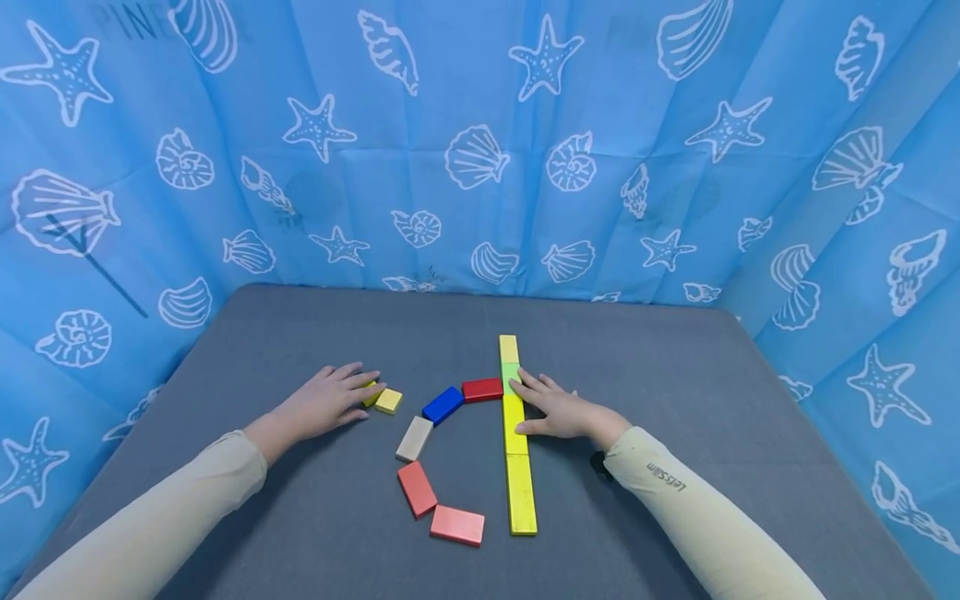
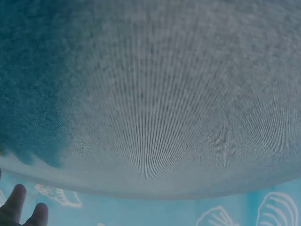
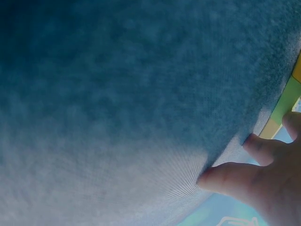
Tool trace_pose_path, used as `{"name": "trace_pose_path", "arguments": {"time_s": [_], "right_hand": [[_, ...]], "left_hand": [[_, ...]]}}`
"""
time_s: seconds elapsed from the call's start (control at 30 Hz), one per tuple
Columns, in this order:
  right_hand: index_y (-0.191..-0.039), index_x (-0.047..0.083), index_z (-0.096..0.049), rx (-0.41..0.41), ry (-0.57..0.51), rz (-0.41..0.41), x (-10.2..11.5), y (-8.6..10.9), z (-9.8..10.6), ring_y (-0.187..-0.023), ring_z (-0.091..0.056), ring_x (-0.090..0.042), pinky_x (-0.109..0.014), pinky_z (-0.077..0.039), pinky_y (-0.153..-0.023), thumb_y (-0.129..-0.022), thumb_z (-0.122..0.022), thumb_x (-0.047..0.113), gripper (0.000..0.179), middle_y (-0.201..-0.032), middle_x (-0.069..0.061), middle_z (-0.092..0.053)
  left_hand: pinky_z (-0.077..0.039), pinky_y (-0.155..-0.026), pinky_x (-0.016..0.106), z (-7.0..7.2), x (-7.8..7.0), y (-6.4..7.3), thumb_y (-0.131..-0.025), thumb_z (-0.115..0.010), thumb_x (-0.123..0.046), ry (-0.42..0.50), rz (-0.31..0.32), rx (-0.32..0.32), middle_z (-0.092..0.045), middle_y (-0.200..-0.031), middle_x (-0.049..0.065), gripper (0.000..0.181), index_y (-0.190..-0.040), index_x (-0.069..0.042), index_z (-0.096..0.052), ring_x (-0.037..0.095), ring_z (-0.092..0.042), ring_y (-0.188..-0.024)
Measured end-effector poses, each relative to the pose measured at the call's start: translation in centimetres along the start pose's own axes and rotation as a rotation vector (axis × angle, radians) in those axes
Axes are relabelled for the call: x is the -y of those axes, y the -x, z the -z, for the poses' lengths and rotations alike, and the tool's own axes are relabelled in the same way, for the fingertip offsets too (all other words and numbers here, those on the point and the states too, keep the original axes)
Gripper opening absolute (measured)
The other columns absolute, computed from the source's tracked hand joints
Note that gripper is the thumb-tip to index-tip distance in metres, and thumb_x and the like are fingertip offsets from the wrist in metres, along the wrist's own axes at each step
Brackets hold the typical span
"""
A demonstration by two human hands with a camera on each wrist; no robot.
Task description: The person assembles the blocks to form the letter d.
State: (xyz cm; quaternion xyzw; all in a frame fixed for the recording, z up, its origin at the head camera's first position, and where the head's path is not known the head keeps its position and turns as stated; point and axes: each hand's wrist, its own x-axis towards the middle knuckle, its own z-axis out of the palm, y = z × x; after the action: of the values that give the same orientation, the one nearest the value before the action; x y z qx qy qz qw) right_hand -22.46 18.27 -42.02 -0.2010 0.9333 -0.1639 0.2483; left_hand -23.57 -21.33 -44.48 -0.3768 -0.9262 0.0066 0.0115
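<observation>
A straight column of blocks runs up the table: a long yellow block (image 1: pixel 521 496), another yellow block (image 1: pixel 513 423), a green block (image 1: pixel 509 377) and a pale yellow one (image 1: pixel 508 348) on top. My right hand (image 1: pixel 558 410) rests fingertips along the column's right side, by the green block and the yellow one below it. To the left, my left hand (image 1: pixel 330 400) reaches with extended fingers over a small yellow block (image 1: pixel 371 393), which they partly cover. Beside it lies a small pale yellow block (image 1: pixel 388 401). In the left wrist view only some fingertips (image 2: pixel 40 214) show.
Left of the column, an arc of blocks curves round: a red block (image 1: pixel 482 389) meeting the column, then blue (image 1: pixel 442 406), plain wood (image 1: pixel 414 438), coral (image 1: pixel 417 489) and pink (image 1: pixel 457 525). Grey cloth (image 1: pixel 315 517) covers the table; a blue shell-print curtain (image 1: pixel 465 100) hangs behind.
</observation>
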Motion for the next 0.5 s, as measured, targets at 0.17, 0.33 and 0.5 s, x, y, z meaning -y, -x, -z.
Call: {"name": "trace_pose_path", "arguments": {"time_s": [0.17, 0.33, 0.5], "right_hand": [[-0.156, 0.017, -0.022, -0.004, -0.008, 0.001, 0.04, 0.07, -0.01, -0.145, -0.006, -0.043, -0.075, -0.009, -0.102, -0.093, -0.062, 0.045, 0.08, -0.163, -0.009, -0.008], [-0.156, 0.018, -0.021, -0.003, -0.002, -0.004, -0.06, 0.0, -0.04, -0.145, -0.005, -0.042, -0.075, -0.009, -0.102, -0.093, -0.062, 0.045, 0.08, -0.163, -0.008, -0.007], [-0.156, 0.018, -0.021, -0.002, -0.003, -0.002, -0.16, -0.03, -0.11, -0.145, -0.005, -0.042, -0.075, -0.009, -0.102, -0.093, -0.062, 0.045, 0.08, -0.163, -0.008, -0.007]], "left_hand": [[-0.042, -0.094, 0.056, 0.07, 0.29, -0.12, -0.089, -0.071, -0.016, 0.025, -0.031, -0.084, -0.061, -0.129, 0.01, 0.044, -0.132, -0.012, -0.062, 0.036, -0.051, -0.123], [-0.046, -0.089, 0.049, -0.01, 0.67, -0.1, -0.087, -0.073, -0.015, 0.024, -0.079, -0.145, -0.066, -0.116, 0.007, 0.039, -0.126, -0.014, -0.066, 0.028, -0.057, -0.111], [-0.047, -0.084, 0.045, -0.08, 0.89, 0.33, -0.084, -0.077, -0.015, 0.012, -0.136, -0.247, -0.066, -0.109, 0.005, 0.038, -0.121, -0.016, -0.07, 0.025, -0.06, -0.105]]}}
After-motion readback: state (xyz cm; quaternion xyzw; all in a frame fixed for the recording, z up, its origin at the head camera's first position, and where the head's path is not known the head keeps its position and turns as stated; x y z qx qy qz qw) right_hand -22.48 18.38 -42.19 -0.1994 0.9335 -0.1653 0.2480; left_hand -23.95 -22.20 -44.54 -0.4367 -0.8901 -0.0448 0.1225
